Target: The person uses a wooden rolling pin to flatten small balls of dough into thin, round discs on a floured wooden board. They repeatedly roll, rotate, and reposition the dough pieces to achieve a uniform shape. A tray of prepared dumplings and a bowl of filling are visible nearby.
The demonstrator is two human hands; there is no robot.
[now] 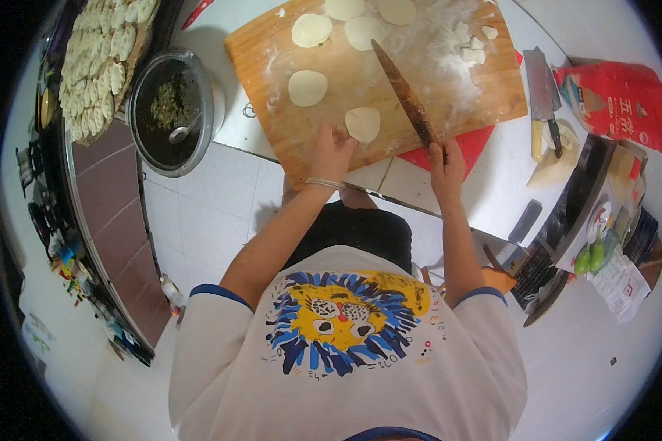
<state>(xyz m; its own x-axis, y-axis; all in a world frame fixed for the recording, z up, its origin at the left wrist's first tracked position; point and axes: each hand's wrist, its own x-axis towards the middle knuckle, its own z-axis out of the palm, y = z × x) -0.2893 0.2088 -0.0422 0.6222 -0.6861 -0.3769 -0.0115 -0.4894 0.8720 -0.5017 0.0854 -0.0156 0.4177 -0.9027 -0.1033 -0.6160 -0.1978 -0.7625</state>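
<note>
My right hand (449,165) is wrapped around the near end of a dark, tapered wooden rolling pin (403,92). The pin slants away to the left over a floured wooden board (426,66). By the board's near edge lies a round dough wrapper (362,125), its left edge at the closed fingers of my left hand (331,153), which seem to pinch it. Farther left is another wrapper (307,88). Several more flat rounds, such as one at the far side (312,30), lie beyond. Small dough pieces (472,54) sit in flour at the far right.
To the left, a bowl (141,140) holds chopped filling (171,103) and a spoon (180,134). Beyond it stands a tray of shaped dumplings (95,70). On the right are a cleaver (539,81), a red bag (618,103), a phone-like dark slab (525,222) and green vegetables (590,257).
</note>
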